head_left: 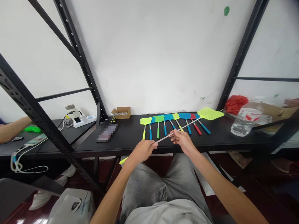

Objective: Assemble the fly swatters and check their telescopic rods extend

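Note:
A yellow-green telescopic fly swatter [210, 114] is held slantwise above the table edge, its thin metal rod drawn out long and its mesh head up at the right. My left hand [145, 150] is closed around the rod's lower part, with the handle end sticking out below at the left. Farther up the rod, my right hand [183, 141] pinches it between thumb and fingers. Behind the rod, several short fly swatters lie in a row, among them a green swatter [159, 119], a blue swatter [168, 117] and a red-handled swatter [197, 128].
The black table [126, 140] stands against a white wall between metal posts. On it are a blurred phone [107, 133] and a small open cardboard box [121, 112]. A large water bottle [247, 116] stands at the right. Another person's arm [15, 129] reaches in at the left.

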`<state>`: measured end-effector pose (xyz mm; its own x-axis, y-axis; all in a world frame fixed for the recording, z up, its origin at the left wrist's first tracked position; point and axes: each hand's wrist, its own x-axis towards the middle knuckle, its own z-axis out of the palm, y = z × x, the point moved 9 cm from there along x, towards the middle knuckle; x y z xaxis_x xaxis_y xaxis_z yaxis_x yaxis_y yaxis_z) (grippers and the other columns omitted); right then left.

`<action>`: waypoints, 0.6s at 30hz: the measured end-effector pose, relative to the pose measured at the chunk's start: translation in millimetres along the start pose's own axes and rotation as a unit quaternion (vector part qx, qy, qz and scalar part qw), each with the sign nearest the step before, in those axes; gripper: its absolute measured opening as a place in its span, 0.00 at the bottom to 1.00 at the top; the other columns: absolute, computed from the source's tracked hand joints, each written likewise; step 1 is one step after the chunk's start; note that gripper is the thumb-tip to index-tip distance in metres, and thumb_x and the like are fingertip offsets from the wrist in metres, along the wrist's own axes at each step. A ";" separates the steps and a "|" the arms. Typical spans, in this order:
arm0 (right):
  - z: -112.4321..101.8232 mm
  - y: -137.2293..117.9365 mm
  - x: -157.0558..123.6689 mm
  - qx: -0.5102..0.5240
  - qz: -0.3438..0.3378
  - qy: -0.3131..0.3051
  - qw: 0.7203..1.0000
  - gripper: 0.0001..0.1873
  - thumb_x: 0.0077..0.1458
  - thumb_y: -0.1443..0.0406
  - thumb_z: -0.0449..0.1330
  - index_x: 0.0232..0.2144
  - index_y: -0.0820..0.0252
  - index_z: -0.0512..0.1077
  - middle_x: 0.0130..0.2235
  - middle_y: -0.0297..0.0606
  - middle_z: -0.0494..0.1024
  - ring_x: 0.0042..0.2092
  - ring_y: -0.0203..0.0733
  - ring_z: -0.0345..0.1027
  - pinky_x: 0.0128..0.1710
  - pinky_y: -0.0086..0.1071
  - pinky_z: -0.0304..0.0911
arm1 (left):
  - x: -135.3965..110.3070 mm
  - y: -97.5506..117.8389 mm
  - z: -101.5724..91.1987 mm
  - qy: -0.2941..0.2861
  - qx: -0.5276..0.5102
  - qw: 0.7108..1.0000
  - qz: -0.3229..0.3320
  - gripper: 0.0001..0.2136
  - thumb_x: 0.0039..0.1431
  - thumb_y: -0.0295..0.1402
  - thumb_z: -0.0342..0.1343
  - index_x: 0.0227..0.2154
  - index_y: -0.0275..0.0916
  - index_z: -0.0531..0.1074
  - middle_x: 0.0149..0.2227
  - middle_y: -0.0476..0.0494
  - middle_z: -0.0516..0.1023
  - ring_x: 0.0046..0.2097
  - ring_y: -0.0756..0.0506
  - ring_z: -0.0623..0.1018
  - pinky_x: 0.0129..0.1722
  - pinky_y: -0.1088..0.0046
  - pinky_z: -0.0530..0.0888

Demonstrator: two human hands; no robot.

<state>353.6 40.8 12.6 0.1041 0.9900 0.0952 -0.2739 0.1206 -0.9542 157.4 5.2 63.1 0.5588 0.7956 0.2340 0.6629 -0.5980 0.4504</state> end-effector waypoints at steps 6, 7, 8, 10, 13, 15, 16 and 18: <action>-48.6 -26.9 11.7 0.030 -0.029 0.066 0.997 0.20 0.46 0.51 0.69 0.28 0.62 0.77 0.31 0.42 0.79 0.27 0.35 0.70 0.22 0.25 0.63 | -6.5 -12.8 -15.4 -0.041 -0.048 0.998 0.007 0.22 0.67 0.45 0.41 0.30 0.39 0.75 0.26 0.49 0.74 0.30 0.48 0.70 0.32 0.75 0.62; -56.7 -30.6 13.5 0.036 -0.034 0.075 0.996 0.19 0.46 0.51 0.69 0.28 0.62 0.77 0.31 0.42 0.79 0.27 0.34 0.70 0.23 0.25 0.63 | -7.8 -16.5 -17.4 -0.054 -0.060 0.997 0.003 0.22 0.66 0.46 0.42 0.30 0.39 0.75 0.25 0.49 0.72 0.29 0.49 0.69 0.31 0.75 0.62; -65.1 -33.6 15.0 0.040 -0.038 0.086 0.995 0.19 0.46 0.51 0.69 0.28 0.62 0.77 0.31 0.41 0.79 0.27 0.34 0.70 0.22 0.25 0.63 | -9.3 -21.0 -19.2 -0.066 -0.072 0.995 -0.004 0.22 0.65 0.47 0.43 0.30 0.38 0.75 0.25 0.50 0.71 0.28 0.49 0.68 0.29 0.75 0.62; -79.6 -38.5 17.4 0.045 -0.046 0.107 0.992 0.18 0.46 0.52 0.70 0.28 0.61 0.77 0.31 0.41 0.79 0.27 0.34 0.69 0.22 0.25 0.63 | -13.1 -31.6 -22.1 -0.094 -0.101 0.990 -0.021 0.23 0.63 0.50 0.45 0.31 0.37 0.76 0.24 0.50 0.68 0.27 0.50 0.66 0.27 0.76 0.60; -88.4 -42.6 19.2 0.044 -0.053 0.116 0.991 0.17 0.46 0.52 0.69 0.28 0.61 0.77 0.32 0.42 0.80 0.27 0.34 0.69 0.22 0.24 0.63 | -20.9 -47.4 -26.0 -0.131 -0.143 0.980 -0.044 0.25 0.60 0.54 0.48 0.33 0.35 0.76 0.23 0.51 0.64 0.27 0.51 0.62 0.26 0.77 0.58; -84.2 -42.5 19.0 0.043 -0.054 0.108 0.992 0.17 0.47 0.52 0.69 0.29 0.61 0.77 0.33 0.42 0.80 0.27 0.34 0.69 0.22 0.25 0.64 | -26.1 -56.9 -29.5 -0.147 -0.161 0.974 -0.059 0.25 0.58 0.55 0.49 0.34 0.35 0.76 0.23 0.52 0.62 0.26 0.52 0.60 0.25 0.77 0.57; -80.5 -41.8 18.5 0.043 -0.053 0.104 0.992 0.17 0.47 0.52 0.69 0.29 0.61 0.77 0.33 0.43 0.80 0.27 0.34 0.69 0.22 0.25 0.64 | -28.5 -61.5 -31.3 -0.153 -0.166 0.972 -0.069 0.26 0.57 0.56 0.50 0.34 0.35 0.76 0.23 0.52 0.61 0.25 0.52 0.59 0.24 0.77 0.56; -70.9 -39.3 17.3 0.044 -0.054 0.093 0.993 0.18 0.47 0.52 0.69 0.29 0.61 0.77 0.33 0.43 0.80 0.26 0.35 0.69 0.21 0.26 0.64 | -33.0 -69.6 -34.3 -0.166 -0.166 0.968 -0.089 0.26 0.56 0.57 0.50 0.35 0.35 0.75 0.22 0.53 0.60 0.24 0.52 0.57 0.23 0.76 0.53</action>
<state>434.0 48.0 31.6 0.3106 0.9412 0.1326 -0.3337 0.2386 -0.9120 75.7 23.9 53.5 0.6159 0.7756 -0.1383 0.5974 -0.3453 0.7238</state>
